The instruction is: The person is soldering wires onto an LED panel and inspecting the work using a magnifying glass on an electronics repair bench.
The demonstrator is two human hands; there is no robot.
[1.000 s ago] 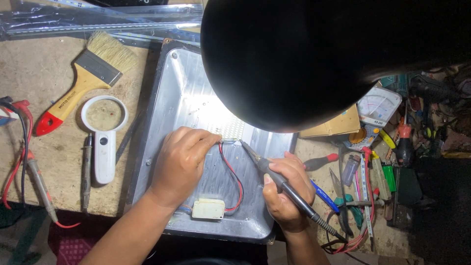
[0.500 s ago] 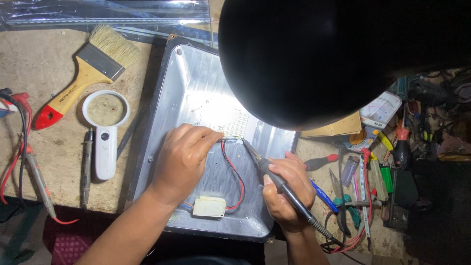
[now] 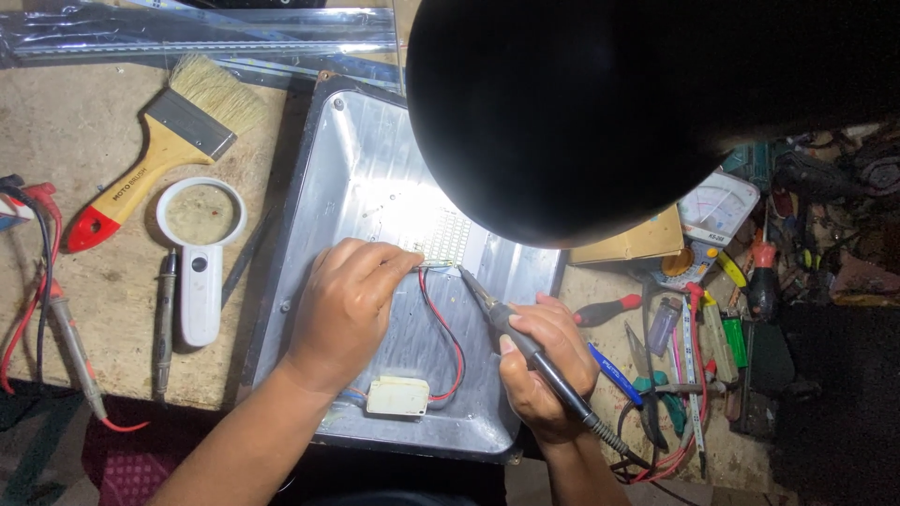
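Since the earlier frame I see almost no change: both hands keep their places over the tray, and only the view has drifted a little, so the black lamp shade fills more of the top. Nearest to me, a small white box [image 3: 397,395] lies on the tray floor by the front rim, with a red wire [image 3: 448,328] looping up from it toward the lit panel. My left hand [image 3: 349,309] rests on the tray, fingers curled and pinching the wire's upper end against the panel's edge. My right hand [image 3: 546,365] is clenched pen-style around the black soldering iron [image 3: 525,345], whose tip points up and left, meeting the spot just beside the left fingertips; its cord trails off past my wrist. The metal tray [image 3: 328,187] sits in the middle of the worn wooden bench [image 3: 75,122]. On the left lie a white magnifying glass [image 3: 200,253], a dark probe [image 3: 165,319] beside it and red test leads [image 3: 37,281] near the edge. To the right there is a heap of screwdrivers and pliers [image 3: 684,347] and an analogue meter [image 3: 717,208]. Farther off, a wooden paintbrush [image 3: 159,145] lies slantwise, and the lamp shade [image 3: 609,103] hangs over the tray's far corner.
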